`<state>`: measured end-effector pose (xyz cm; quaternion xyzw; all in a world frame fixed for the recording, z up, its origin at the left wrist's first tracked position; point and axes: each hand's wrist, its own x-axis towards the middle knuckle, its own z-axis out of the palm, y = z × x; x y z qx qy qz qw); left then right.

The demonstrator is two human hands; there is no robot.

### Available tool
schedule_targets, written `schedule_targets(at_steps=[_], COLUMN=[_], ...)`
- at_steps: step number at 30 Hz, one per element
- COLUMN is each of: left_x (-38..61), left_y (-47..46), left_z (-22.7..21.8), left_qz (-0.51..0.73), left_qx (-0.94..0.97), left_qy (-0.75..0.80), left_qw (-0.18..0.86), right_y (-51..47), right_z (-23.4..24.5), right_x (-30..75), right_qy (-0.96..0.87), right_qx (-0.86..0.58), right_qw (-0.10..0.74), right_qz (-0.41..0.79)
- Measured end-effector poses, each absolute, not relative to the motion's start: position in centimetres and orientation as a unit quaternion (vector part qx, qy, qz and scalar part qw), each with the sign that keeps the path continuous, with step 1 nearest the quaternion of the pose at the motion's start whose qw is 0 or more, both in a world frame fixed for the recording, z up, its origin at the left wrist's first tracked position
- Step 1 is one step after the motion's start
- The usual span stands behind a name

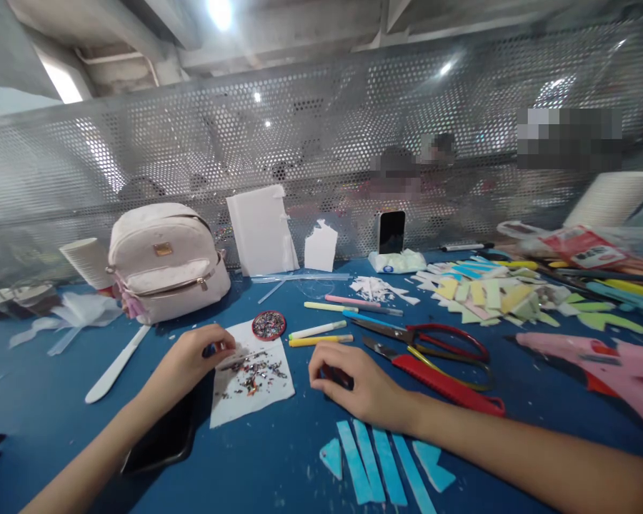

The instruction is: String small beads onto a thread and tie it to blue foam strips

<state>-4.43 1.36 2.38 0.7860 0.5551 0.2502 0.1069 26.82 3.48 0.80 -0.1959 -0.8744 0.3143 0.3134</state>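
My left hand (206,348) is over the left edge of a white sheet of paper (230,407), its fingers pinched together. A thin pale sliver (243,359) lies by the fingertips; whether they grip it I cannot make out. Dark, shiny flakes (254,377) are scattered over the paper. At its top edge sits a small round red-rimmed dish (268,325) filled with similar flakes. My right hand (348,375) rests on the blue table to the right of the paper, loosely curled, with nothing showing in it. Below it lie blue cut strips (380,464).
Beyond my right hand are markers (321,341), red-handled scissors (444,341), a red cutter (444,385) and a pink glue gun (584,357). A dark phone (161,442) lies under my left forearm. A pale backpack (166,264), white boards (262,232) and paper scraps (482,293) stand or lie farther back.
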Motion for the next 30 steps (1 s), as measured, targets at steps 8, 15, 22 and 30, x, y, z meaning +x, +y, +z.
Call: schedule_targets(at_steps=[8,15,22,30], left_x=[-2.2,-1.9,-2.0,-1.7], left_y=[1.0,0.9,0.8,0.6], left_z=[1.7,1.2,0.8,1.4], left_qz=[0.225,0.215,0.231,0.269], left_qx=[0.805,0.806,0.805,0.787], left_qy=[0.53,0.536,0.535,0.546], left_qw=[0.144,0.13,0.108,0.103], right_y=[3.4,3.5,3.5,3.6], right_z=[0.9,0.9,0.8,0.7], right_x=[26.8,26.8,26.8,26.8], right_qy=[-0.872,-0.873,-0.874,-0.874], right_qx=[-0.195,-0.196,-0.197,-0.198], right_qw=[0.318,0.317,0.314,0.312], right_qz=[0.317,0.315,0.313,0.315])
